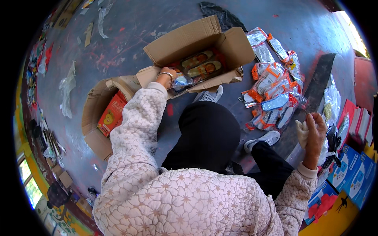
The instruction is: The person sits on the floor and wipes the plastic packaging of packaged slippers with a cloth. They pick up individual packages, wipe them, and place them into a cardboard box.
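My left hand [168, 75] reaches over the near left edge of an open cardboard box [185, 43]. Its fingers look curled and are partly hidden. Beside it in the box is a clear plastic packet [182, 81] with blue and white in it. Deeper inside lie packaged insoles [204, 69] in dark and red wrapping. Raised on the right, my right hand [315, 131] is closed against a soft-looking off-white thing [302, 133] whose kind I cannot make out. To the left of that hand, many orange-and-clear insole packets [275, 92] lie heaped on the floor.
A second open carton [93, 104], holding a red box [112, 114], stands left of the first. Black plastic [224, 15] lies behind the boxes. Blue printed cartons [352, 173] and white plastic bags [332, 102] are at the right. Plastic scraps [67, 88] lie on the left floor.
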Demonstrator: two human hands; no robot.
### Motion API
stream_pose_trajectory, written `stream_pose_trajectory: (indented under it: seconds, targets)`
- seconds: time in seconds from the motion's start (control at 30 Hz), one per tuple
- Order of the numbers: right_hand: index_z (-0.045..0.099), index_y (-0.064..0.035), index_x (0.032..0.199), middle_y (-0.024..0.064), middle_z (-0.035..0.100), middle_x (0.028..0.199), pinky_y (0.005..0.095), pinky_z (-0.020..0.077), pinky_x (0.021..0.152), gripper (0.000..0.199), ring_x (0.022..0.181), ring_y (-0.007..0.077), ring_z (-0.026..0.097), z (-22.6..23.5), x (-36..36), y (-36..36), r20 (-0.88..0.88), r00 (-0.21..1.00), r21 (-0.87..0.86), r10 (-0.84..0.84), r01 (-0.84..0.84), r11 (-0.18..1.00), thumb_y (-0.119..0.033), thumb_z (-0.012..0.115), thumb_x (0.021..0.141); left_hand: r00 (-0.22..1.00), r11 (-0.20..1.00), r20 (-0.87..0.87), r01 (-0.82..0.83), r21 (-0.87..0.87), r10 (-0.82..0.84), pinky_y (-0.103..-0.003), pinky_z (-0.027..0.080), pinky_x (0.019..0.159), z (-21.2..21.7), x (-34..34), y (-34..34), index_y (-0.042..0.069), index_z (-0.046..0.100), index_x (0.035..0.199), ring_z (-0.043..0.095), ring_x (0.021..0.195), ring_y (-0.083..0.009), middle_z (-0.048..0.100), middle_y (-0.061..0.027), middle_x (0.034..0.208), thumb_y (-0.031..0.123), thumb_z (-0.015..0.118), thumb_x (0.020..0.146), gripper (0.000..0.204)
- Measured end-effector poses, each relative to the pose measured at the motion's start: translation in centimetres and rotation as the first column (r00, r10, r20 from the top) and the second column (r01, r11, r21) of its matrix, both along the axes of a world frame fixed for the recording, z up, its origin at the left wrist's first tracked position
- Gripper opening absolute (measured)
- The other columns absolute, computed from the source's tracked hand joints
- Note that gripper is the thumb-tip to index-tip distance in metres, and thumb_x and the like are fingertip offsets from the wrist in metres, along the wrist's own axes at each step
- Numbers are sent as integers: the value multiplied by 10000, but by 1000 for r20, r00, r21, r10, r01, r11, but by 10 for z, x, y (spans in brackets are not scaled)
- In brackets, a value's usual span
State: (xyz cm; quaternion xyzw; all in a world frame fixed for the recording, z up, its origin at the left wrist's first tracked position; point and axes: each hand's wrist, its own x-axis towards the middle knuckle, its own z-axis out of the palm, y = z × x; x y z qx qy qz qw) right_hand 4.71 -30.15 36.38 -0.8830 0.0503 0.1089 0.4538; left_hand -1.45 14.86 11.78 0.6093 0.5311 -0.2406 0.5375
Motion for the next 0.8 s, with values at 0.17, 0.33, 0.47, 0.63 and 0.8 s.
stream_pose_trajectory:
  seconds: [0.17,0.33,0.47,0.63,0.8]
  targets:
    - [577,-35,802,-43,517,694,171,361,573,129,637,18,449,-4,0,-6,-19,999,75,-30,31,997,-151,592,858,967,952,205,-89,-293,154,-379,500,731,34,-33,11,2,522,1050,581,887,-255,565,-136,970,-45,587,770,292]
    - [576,-37,802,-44,518,696,167,363,567,133,630,17,451,-6,0,-6,-50,999,100,-18,23,995,-154,592,862,962,991,272,-56,122,21,-366,501,706,13,-27,5,23,504,1074,574,841,-230,564,-134,1001,-49,578,753,337]
    - [571,-39,804,-47,515,697,166,362,559,133,621,15,447,-6,1,-3,-38,999,89,-6,9,996,-157,596,860,979,844,130,62,533,-154,-384,471,798,-46,-30,-31,8,476,987,595,905,-366,595,-241,964,72,648,706,336]
    - [567,-38,798,-47,511,699,165,357,560,138,633,11,440,-8,0,-3,-52,999,81,-10,14,997,-157,598,860,996,809,37,48,586,-86,-439,441,870,-81,-23,-35,-14,379,1079,554,990,-426,568,-299,1014,139,699,694,523]
    - [559,-28,787,-48,503,708,175,351,571,146,647,17,431,-9,-2,-1,-41,999,37,26,-25,999,-152,599,854,980,834,-77,198,515,-184,-405,453,884,-139,-35,-19,-33,342,1175,560,1005,-404,565,-267,1087,213,737,673,685]
